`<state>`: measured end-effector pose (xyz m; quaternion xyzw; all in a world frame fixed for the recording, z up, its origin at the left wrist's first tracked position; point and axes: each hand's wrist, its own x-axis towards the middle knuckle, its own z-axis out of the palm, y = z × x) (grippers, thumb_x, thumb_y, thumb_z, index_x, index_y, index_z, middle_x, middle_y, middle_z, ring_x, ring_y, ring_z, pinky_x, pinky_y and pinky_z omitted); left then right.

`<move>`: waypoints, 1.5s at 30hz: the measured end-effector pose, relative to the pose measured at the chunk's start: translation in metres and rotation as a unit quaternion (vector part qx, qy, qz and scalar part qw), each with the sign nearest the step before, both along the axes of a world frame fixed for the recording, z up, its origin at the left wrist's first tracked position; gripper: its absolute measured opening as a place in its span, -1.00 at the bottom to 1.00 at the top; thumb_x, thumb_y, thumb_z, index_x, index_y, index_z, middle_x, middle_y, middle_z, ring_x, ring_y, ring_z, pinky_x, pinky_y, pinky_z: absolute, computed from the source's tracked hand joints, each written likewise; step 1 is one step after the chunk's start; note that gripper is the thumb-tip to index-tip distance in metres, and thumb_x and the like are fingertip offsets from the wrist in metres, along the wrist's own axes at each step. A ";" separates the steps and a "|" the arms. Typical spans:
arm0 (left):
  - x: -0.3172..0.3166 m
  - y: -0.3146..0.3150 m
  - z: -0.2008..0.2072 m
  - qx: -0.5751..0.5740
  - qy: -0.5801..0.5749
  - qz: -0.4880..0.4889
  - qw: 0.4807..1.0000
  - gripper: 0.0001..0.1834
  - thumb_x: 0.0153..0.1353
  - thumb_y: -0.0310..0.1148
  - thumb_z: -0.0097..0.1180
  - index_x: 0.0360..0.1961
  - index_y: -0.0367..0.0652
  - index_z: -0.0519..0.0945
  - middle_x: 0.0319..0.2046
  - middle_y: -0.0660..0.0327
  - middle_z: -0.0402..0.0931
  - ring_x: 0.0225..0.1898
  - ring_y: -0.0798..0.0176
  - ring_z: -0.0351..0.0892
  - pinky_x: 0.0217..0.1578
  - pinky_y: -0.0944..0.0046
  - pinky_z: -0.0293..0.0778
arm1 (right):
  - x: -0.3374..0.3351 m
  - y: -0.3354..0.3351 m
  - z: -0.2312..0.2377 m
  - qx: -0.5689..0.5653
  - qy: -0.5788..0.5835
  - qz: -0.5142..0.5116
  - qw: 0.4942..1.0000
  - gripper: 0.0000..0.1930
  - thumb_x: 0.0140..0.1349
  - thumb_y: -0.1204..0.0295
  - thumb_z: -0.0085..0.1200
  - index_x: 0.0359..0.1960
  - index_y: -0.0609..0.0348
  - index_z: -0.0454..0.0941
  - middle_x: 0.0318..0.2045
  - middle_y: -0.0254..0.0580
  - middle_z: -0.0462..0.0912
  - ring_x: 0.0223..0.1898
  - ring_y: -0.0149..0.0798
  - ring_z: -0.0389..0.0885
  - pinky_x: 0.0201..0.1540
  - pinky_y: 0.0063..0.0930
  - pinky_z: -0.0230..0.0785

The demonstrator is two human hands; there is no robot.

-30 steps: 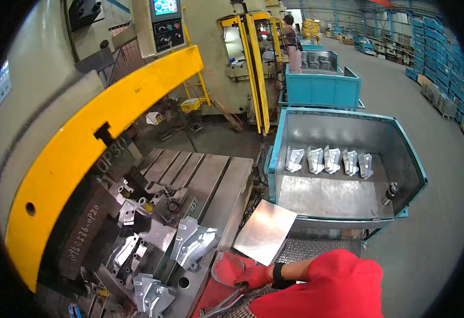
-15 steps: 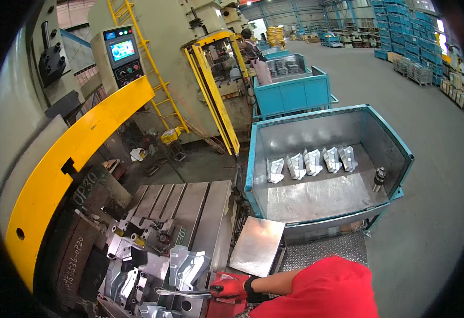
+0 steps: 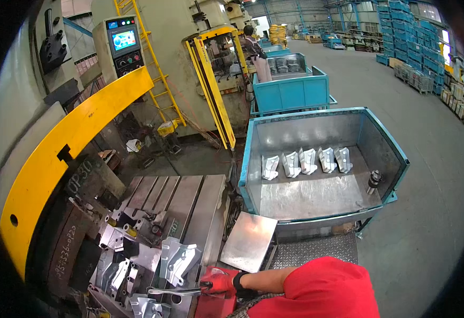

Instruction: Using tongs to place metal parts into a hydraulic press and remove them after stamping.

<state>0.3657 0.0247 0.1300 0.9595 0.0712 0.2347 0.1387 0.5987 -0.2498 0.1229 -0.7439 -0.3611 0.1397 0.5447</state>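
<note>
My right hand (image 3: 218,281), in a red glove with a black wristband, is closed around a slim metal tool (image 3: 173,291) with a rounded end. The tool lies level and points left over the press bed. Just beyond it a bent silver sheet-metal part (image 3: 179,261) rests on the bed, and a second sheet-metal part (image 3: 149,307) lies at the lower edge. Left of these, another shiny formed part (image 3: 114,276) sits in the die. A red surface (image 3: 210,307) shows beneath my right hand; its kind is unclear. My left hand is out of view.
A blue-rimmed bin (image 3: 316,216) holds several formed parts (image 3: 307,161) in a row and a dark metal cylinder (image 3: 374,180). A flat metal plate (image 3: 249,241) lies between bed and bin. A yellow curved guard (image 3: 78,138) arches at left. A person (image 3: 258,55) stands beyond.
The whole view has shifted slightly, so the bed and bin sit a little further left. My right hand still holds the tool beside the sheet-metal parts.
</note>
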 end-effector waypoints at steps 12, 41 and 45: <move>-0.028 0.015 -0.004 -0.001 -0.022 -0.013 1.000 -0.57 0.12 -0.01 -0.02 -0.26 -0.16 0.58 -0.27 0.02 0.53 -0.21 -0.06 0.48 -0.13 -0.01 0.35 | 0.010 0.018 -0.024 -0.022 -0.038 -0.078 0.996 -0.59 0.07 0.03 -0.01 -0.30 0.14 0.50 -0.38 -0.03 0.56 -0.36 -0.07 0.54 -0.31 -0.26 0.33; -0.079 0.032 -0.016 0.006 -0.091 -0.024 0.996 -0.62 0.13 -0.08 0.02 -0.34 -0.21 0.61 -0.33 0.02 0.56 -0.28 -0.05 0.52 -0.22 0.04 0.42 | -0.012 0.024 -0.001 -0.030 0.200 -0.130 0.971 -0.65 0.06 0.08 0.07 -0.21 0.01 0.52 -0.40 -0.23 0.57 -0.39 -0.33 0.50 -0.35 -0.39 0.35; -0.076 0.026 -0.001 -0.020 -0.054 -0.020 0.998 -0.59 0.13 -0.04 0.00 -0.37 -0.22 0.60 -0.35 0.02 0.57 -0.31 -0.07 0.52 -0.24 0.03 0.42 | -0.009 0.021 0.000 -0.055 0.158 -0.137 0.976 -0.65 0.06 0.10 0.07 -0.20 0.02 0.52 -0.40 -0.24 0.57 -0.39 -0.33 0.49 -0.36 -0.38 0.35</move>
